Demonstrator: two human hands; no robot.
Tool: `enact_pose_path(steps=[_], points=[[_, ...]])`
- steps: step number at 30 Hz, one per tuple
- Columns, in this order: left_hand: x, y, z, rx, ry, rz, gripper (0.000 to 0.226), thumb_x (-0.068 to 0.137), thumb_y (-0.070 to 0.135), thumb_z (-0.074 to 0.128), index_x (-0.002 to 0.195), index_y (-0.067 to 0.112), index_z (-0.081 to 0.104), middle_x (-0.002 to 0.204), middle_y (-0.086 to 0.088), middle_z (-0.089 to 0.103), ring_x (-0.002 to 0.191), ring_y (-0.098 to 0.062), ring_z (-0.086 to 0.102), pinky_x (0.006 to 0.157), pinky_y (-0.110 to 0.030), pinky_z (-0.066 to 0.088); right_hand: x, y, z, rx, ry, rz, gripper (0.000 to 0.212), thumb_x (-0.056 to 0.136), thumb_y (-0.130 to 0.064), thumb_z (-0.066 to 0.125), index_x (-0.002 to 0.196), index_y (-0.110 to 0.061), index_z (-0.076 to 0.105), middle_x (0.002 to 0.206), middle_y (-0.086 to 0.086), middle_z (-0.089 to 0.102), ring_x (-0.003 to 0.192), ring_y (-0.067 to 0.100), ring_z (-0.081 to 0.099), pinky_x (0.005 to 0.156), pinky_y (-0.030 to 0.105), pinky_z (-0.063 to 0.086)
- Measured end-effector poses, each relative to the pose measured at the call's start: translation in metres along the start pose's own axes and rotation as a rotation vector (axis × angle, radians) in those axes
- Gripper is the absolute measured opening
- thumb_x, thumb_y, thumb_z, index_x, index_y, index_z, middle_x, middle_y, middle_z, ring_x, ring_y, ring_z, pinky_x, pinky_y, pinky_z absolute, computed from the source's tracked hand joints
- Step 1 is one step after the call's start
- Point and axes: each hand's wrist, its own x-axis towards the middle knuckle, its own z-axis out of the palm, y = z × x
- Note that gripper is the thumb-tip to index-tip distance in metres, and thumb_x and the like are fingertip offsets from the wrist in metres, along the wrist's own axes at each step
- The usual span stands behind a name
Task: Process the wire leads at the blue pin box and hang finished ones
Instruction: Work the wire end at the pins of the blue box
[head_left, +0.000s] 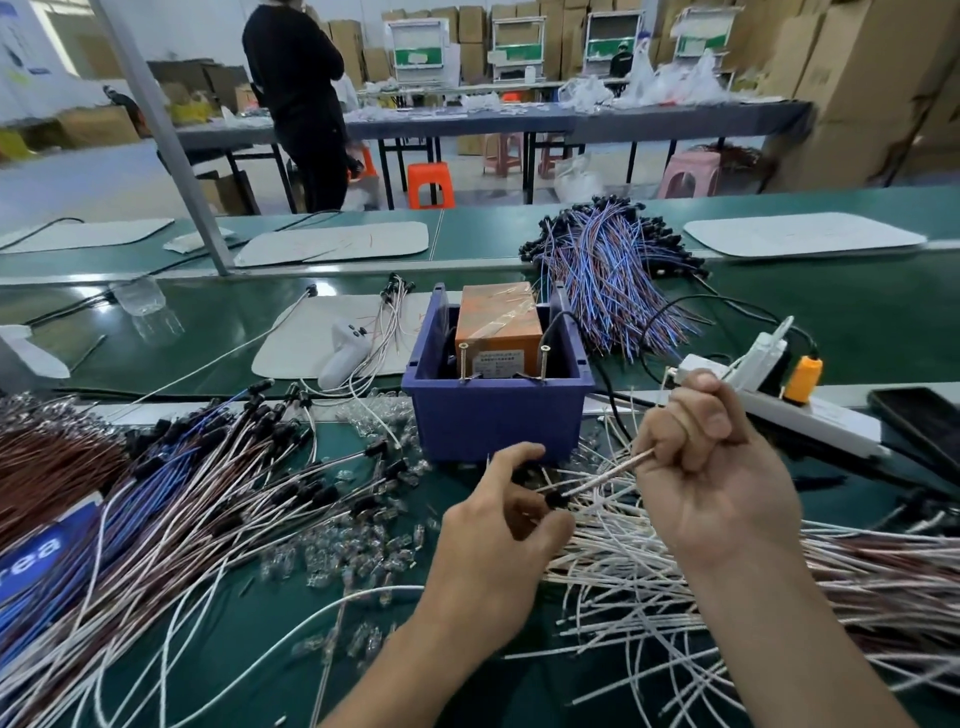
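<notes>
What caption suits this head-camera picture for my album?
The right hand grips a wire lead while the left hand pinches its black-capped end, near the blue pin box.

Both forearms are extended forward. The left hand (498, 525) is curled, the end of a lead (602, 475) pinched between thumb and fingers (519, 453); the right hand (711, 467), held higher, is fisted round it.

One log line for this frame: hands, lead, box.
right hand: grips wire lead | left hand: pinches its black cap | blue pin box: behind hands, lead not yet in it
</notes>
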Motion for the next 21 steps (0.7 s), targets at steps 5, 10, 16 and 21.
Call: enact_pose_path(steps=[5,10,16,21], points=[[0.003,-0.006,-0.004,-0.04,0.0,-0.026,0.009,0.094,0.043,0.07,0.087,0.039,0.074,0.064,0.016,0.063,0.054,0.001,0.049,0.052,-0.014,0.038,0.005,-0.003,-0.009,-0.008,0.088,0.0,0.021,0.092,-0.008,0.051,0.074,-0.007,0.061,0.055,-0.003,0.041,0.04,0.01,0.024,0.04,0.022,0.027],[0.011,-0.009,-0.016,-0.136,0.041,-0.082,0.04,0.103,0.042,0.058,0.066,0.027,0.064,0.051,0.016,0.046,0.048,-0.003,0.035,0.049,-0.021,0.03,0.013,-0.012,-0.017,-0.556,0.24,-0.136,0.03,0.103,-0.014,0.047,0.081,-0.008,0.067,0.071,0.009,0.068,0.058,0.018,0.059,0.058,0.029,0.052],[0.017,-0.009,-0.031,-0.508,0.087,-0.147,0.029,0.095,0.037,0.067,0.079,0.013,0.069,0.063,-0.01,0.069,0.05,-0.016,0.058,0.048,-0.024,0.047,0.01,-0.014,-0.029,-2.012,-0.036,-0.244,0.051,0.095,-0.067,0.043,0.09,-0.031,0.079,0.094,-0.004,0.077,0.081,0.01,0.067,0.078,0.033,0.052],[0.019,-0.01,-0.037,-0.542,0.088,-0.034,0.018,0.07,0.036,0.083,0.081,0.022,0.081,0.069,-0.003,0.071,0.059,-0.011,0.059,0.058,-0.02,0.051,0.006,0.0,-0.039,-2.47,-0.194,-0.043,0.049,0.102,-0.063,0.035,0.077,-0.035,0.066,0.076,-0.012,0.066,0.08,0.015,0.059,0.091,0.04,0.04]])
